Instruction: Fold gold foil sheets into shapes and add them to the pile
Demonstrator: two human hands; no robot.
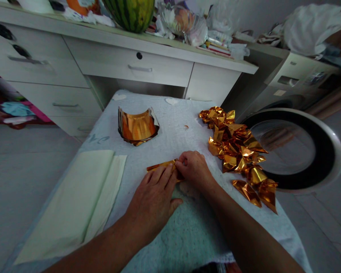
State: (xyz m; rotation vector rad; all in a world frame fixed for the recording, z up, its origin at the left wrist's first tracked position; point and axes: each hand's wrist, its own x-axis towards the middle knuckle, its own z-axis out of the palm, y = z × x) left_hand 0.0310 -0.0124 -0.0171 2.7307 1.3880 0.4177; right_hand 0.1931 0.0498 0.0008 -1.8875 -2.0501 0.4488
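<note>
A strip of shiny gold foil paper (158,165) lies on the cloth-covered table, mostly hidden under my hands. My left hand (153,195) rests flat on it, fingers stretched out and thumb apart. At the strip's right end, my right hand (195,168) is closed, with thumb and fingertips pinching its upper edge. Beyond them stands a curved stack of gold foil sheets (138,127), bent upward at both sides. To the right is a pile of folded gold foil pieces (233,138). Pale yellowish paper sheets (71,197) lie to the left.
A pale blue cloth (182,113) covers the table. White drawers (136,68) stand behind, with a watermelon (130,13) and plastic bags on the counter. At the right, the open round door (329,151) of a washing machine (284,83) reaches close to the table edge.
</note>
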